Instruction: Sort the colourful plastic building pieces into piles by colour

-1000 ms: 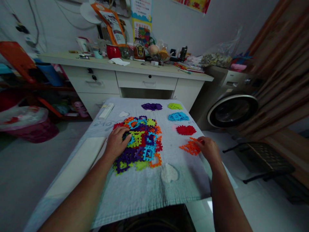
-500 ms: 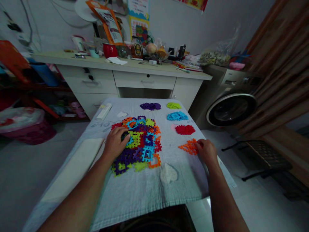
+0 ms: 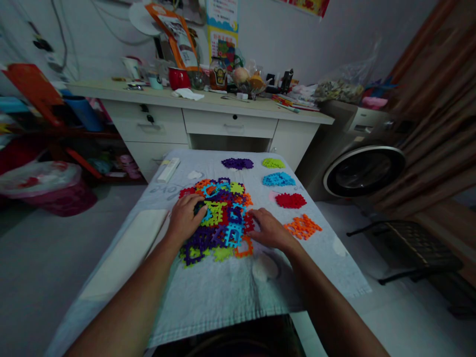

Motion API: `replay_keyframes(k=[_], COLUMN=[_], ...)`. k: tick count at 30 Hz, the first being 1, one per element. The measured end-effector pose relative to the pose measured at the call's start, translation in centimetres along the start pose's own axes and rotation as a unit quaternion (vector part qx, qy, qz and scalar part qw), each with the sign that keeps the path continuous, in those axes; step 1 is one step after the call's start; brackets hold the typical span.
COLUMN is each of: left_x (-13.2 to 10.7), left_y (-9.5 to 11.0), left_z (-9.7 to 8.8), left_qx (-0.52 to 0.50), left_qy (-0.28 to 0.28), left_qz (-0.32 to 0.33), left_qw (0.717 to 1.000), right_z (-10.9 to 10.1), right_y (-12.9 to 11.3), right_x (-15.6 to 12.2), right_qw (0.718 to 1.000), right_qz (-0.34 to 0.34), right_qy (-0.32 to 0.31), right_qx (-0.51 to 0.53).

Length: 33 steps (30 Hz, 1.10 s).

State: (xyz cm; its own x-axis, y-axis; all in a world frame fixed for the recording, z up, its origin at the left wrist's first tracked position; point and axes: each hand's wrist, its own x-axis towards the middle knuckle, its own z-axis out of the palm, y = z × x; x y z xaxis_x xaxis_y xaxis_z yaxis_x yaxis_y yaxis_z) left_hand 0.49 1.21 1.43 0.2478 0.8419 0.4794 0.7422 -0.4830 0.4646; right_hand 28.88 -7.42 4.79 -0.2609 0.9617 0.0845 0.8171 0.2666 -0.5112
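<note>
A heap of flat, notched interlocking plastic puzzle pieces [image 3: 203,238] in purple, blue, green, red and orange lies mid-table. My left hand [image 3: 186,220] rests on its left side, thumb apart from the fingers, beside a green piece [image 3: 219,212]. At the heap's right edge my right hand [image 3: 270,229] reaches in, fingers and thumb apart, next to red pieces and a blue piece [image 3: 233,235]. Nothing is visibly held in either hand. To the right are sorted piles: orange [image 3: 303,227], red [image 3: 290,200], blue [image 3: 278,179], green [image 3: 273,163] and purple [image 3: 237,163].
A pale cloth [image 3: 223,302] covers the table. A white box [image 3: 168,170] lies at its far left. Behind stands a white desk [image 3: 148,121] with jars and clutter. At right are a washing machine [image 3: 364,171] and a woven stool [image 3: 412,238]; a lined bin [image 3: 48,193] stands left.
My right hand has moved left from the orange pile to the right edge of the mixed heap. My left hand stays on the heap. The view has shifted slightly.
</note>
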Motion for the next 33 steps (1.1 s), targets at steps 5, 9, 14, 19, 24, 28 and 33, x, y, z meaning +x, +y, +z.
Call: replay_keyframes(k=[5, 9, 14, 19, 24, 28, 33], left_x=[-0.2, -0.2, -0.4, -0.9, -2.2, -3.6, -4.8], left_y=[0.1, 0.3, 1.7, 4.4, 8.0, 10.9, 12.6], left_z=[-0.2, -0.3, -1.1, -1.9, -1.9, -1.4, -0.2], left_qx=[0.001, 0.001, 0.037, 0.007, -0.018, -0.041, -0.044], left_qy=[-0.003, -0.001, 0.057, 0.024, -0.068, -0.161, -0.233], left_qz=[-0.001, -0.01, -0.025, 0.05, 0.181, 0.25, 0.282], left_qw=[1.0, 1.0, 0.997, 0.998, 0.981, 0.954, 0.93], right_z=[1.2, 1.4, 1.9, 2.2, 2.4, 2.6, 2.4], right_y=[0.8, 1.4, 2.2, 2.7, 2.9, 3.1, 2.4], right_x=[0.5, 0.4, 0.8, 1.1, 1.5, 1.5, 1.2], right_qw=[0.999, 0.994, 0.972, 0.944, 0.912, 0.914, 0.952], right_qz=[-0.001, 0.03, 0.095, 0.112, 0.136, 0.139, 0.043], right_qy=[0.015, 0.07, 0.1, 0.163, 0.242, 0.242, 0.208], right_qx=[0.03, 0.084, 0.192, 0.263, 0.301, 0.294, 0.22])
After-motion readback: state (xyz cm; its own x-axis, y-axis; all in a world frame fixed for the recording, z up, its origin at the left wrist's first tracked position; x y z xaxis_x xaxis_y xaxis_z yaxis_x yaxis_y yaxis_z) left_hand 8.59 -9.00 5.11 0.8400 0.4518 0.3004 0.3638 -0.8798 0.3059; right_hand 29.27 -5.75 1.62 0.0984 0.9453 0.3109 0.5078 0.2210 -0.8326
